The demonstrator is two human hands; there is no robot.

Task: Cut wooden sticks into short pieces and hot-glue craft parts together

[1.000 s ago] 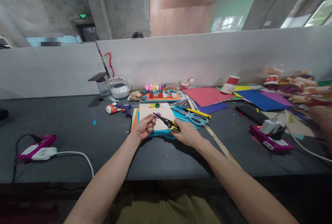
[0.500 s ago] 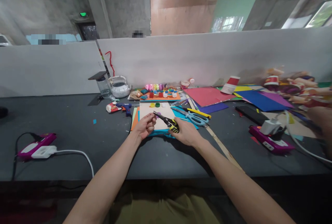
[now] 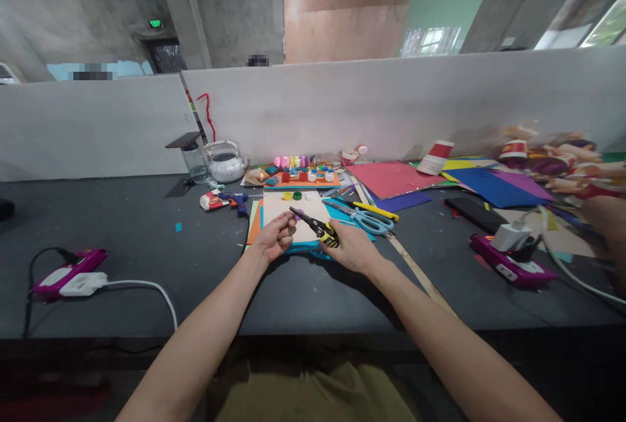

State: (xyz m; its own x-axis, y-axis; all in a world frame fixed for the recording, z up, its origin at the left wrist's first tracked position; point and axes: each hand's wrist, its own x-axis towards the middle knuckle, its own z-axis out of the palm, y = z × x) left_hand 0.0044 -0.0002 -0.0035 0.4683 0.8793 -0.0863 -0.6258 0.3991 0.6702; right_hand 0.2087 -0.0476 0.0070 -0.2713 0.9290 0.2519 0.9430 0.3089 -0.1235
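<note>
And the right hand (image 3: 356, 249) grips the needle-nose pliers (image 3: 315, 226) by their handles, likely for control, while the left hand (image 3: 276, 237) curls beside the tip, its grasp, if any, impossible to tell.

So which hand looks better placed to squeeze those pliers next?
Probably the right hand: it is wrapped around the yellow-and-black handles of the pliers, while the left hand is beside the tips.

The person (image 3: 313, 386) has one left hand (image 3: 276, 237) and one right hand (image 3: 356, 247). There is one pair of pliers (image 3: 320, 229), one pair of scissors (image 3: 374, 221), one yellow cutter (image 3: 376, 211), one glue gun (image 3: 237, 200), one kettle (image 3: 226, 165), one jar (image 3: 197, 164), two power strips (image 3: 513, 264) and four small discs (image 3: 297, 195): yellow, green, white, purple.
</note>
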